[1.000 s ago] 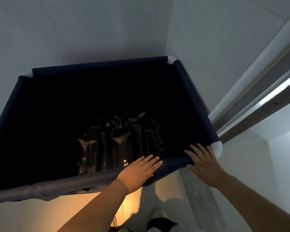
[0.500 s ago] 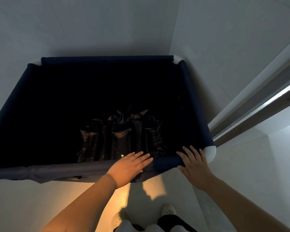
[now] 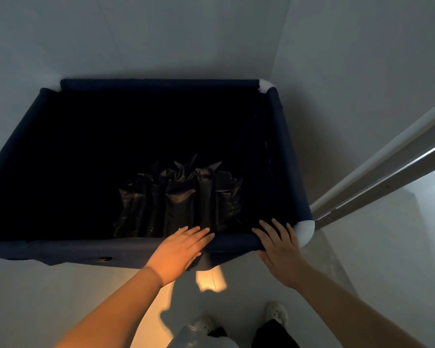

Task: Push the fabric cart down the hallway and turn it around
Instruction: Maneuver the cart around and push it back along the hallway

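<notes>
The fabric cart (image 3: 60, 251) is a large dark-blue bin with white corner pieces, filling the middle of the view. Crumpled black fabric (image 3: 181, 197) lies at its bottom. My left hand (image 3: 178, 249) lies flat, palm down, on the near rim, fingers stretched over the edge. My right hand (image 3: 279, 243) rests flat on the same rim, just left of the near right white corner (image 3: 305, 228). Neither hand curls around the rim.
A pale wall stands close behind the cart and on its right. A door frame or rail (image 3: 377, 177) runs diagonally at the right, touching distance from the cart's corner. My two white shoes (image 3: 276, 313) stand on the light floor below.
The cart has swung so its near rim now lies almost level across the view. Both hands stayed flat on the rim and moved with it.
</notes>
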